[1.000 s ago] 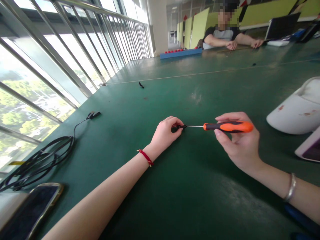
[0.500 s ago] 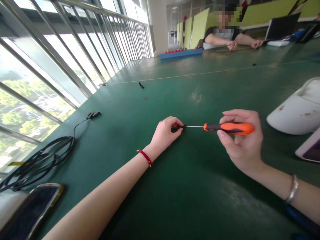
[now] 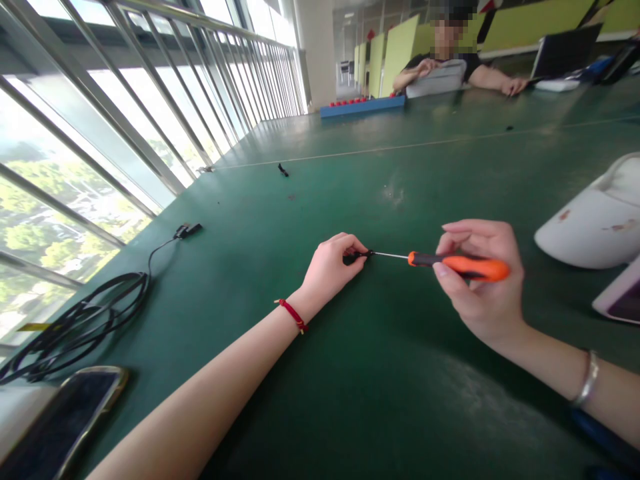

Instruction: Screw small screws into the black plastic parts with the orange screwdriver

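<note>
My left hand (image 3: 334,263) rests on the green table, its fingers pinched round a small black part (image 3: 354,257) whose exact kind I cannot make out. The fingers cover much of that part. A screwdriver (image 3: 475,268) with an orange and black handle lies in my right hand (image 3: 483,280), held between thumb and fingers. Its thin metal shaft points left, and the tip meets the end of the black part by my left fingertips. The handle's butt end dips slightly to the right.
A coiled black cable (image 3: 115,300) and a phone (image 3: 75,417) lie at left on the green table (image 3: 320,200). A white container (image 3: 593,220) stands at right. Farther back are a small black piece (image 3: 283,170), a blue strip with red knobs (image 3: 363,107) and a seated person (image 3: 440,77).
My right hand has shifted slightly to the right along the screwdriver, and the handle's butt end has dropped a little. My left hand stays put. The person opposite has raised one hand.
</note>
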A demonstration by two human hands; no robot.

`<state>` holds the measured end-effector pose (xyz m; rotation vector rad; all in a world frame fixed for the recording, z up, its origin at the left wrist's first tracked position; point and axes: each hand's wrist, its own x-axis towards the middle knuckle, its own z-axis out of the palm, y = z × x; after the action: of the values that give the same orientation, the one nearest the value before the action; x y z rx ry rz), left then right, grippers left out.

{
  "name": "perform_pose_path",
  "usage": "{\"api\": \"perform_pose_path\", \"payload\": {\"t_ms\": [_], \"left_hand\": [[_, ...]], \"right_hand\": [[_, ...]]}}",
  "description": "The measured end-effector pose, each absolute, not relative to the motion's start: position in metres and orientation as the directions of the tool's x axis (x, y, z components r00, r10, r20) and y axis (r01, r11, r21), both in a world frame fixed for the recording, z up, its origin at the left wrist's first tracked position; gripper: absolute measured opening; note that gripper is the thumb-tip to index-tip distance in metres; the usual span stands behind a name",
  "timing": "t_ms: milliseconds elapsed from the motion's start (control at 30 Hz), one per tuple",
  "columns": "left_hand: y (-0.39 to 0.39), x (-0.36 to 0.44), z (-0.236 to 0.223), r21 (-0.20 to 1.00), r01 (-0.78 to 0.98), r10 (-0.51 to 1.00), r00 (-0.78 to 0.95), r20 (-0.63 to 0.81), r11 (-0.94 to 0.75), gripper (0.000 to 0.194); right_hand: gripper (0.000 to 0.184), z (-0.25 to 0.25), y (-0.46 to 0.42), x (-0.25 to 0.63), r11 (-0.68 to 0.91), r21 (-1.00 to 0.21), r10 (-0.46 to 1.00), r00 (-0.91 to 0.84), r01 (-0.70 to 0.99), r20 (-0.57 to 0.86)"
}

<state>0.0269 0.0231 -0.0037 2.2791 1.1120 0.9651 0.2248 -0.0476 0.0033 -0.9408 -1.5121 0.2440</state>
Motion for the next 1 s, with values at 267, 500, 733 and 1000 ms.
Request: {"api": "perform_pose_path", "payload": {"t_ms": [267,500,733,1000], "left_hand": [[0.023,0.027,-0.004,0.62,0.516,0.804,0.441,0.398,-0.591,0.01],[0.023,0.027,-0.004,0.611,0.525,0.803,0.445,0.397,-0.593,0.009],[0.023,0.028,-0.004,0.626,0.507,0.803,0.438,0.404,-0.592,0.018],[0.023,0.028,-0.004,0.63,0.507,0.805,0.444,0.395,-0.589,0.016]], "right_hand": [[0.006,0.008,-0.057,0.221,0.532,-0.697,0.765,0.079,0.481,0.639],[0.039,0.004,-0.048,0.222,0.609,-0.716,0.719,0.144,0.342,0.68],[0.007,0.009,-0.058,0.22,0.538,-0.684,0.768,0.048,0.492,0.639],[0.034,0.006,-0.051,0.223,0.593,-0.69,0.73,0.085,0.415,0.678]]}}
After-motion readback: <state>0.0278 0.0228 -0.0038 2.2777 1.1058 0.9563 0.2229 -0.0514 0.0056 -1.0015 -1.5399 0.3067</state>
